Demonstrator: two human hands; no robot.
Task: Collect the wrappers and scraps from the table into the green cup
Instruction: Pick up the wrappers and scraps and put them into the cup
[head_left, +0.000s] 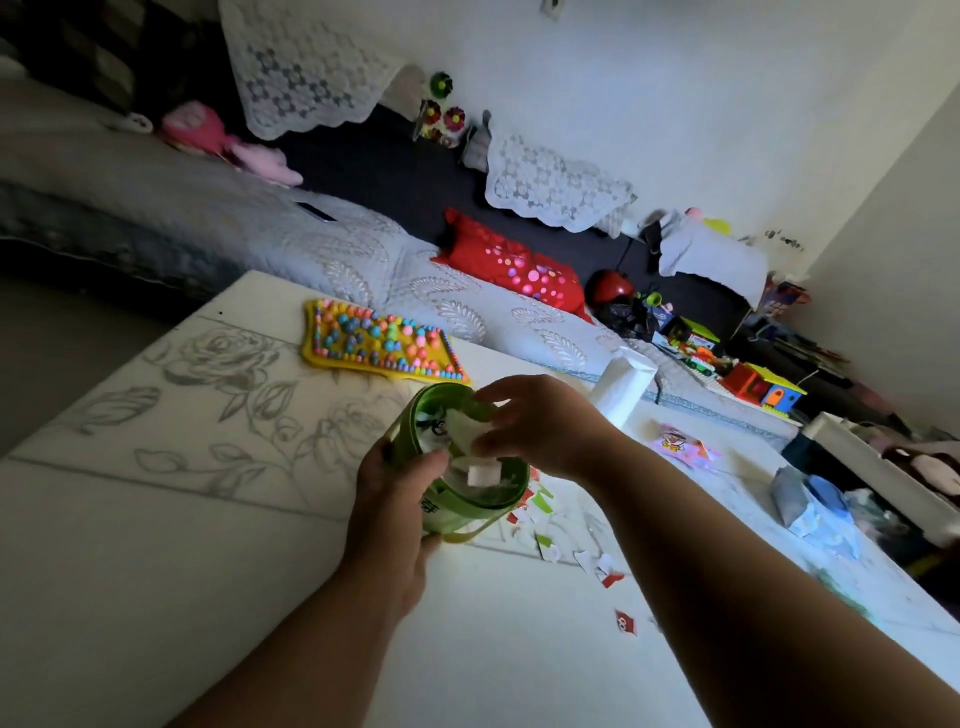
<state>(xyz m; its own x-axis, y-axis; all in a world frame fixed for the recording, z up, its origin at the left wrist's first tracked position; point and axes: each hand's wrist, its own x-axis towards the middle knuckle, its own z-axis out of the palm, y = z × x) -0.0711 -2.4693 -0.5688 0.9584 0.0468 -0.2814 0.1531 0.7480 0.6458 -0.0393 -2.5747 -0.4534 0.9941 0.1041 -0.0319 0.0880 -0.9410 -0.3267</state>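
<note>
Fingers of the left hand (387, 522) wrap the green cup (460, 512), the right hand (540, 421) just above them pinching a white wrapper (466, 428).

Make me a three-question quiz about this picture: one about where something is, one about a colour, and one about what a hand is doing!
1. Where are the small red, green and white paper scraps?
A. on a shelf
B. on the white table beside the round green cup
C. in a bucket

2. What colour is the spotted cushion?
A. blue
B. black
C. red

3. What is the left hand doing?
A. gripping the cup
B. lying flat
C. waving

Answers: B, they litter the table by the cup; C, it is red with bright dots; A, its thumb and fingers clasp the cup.
</note>
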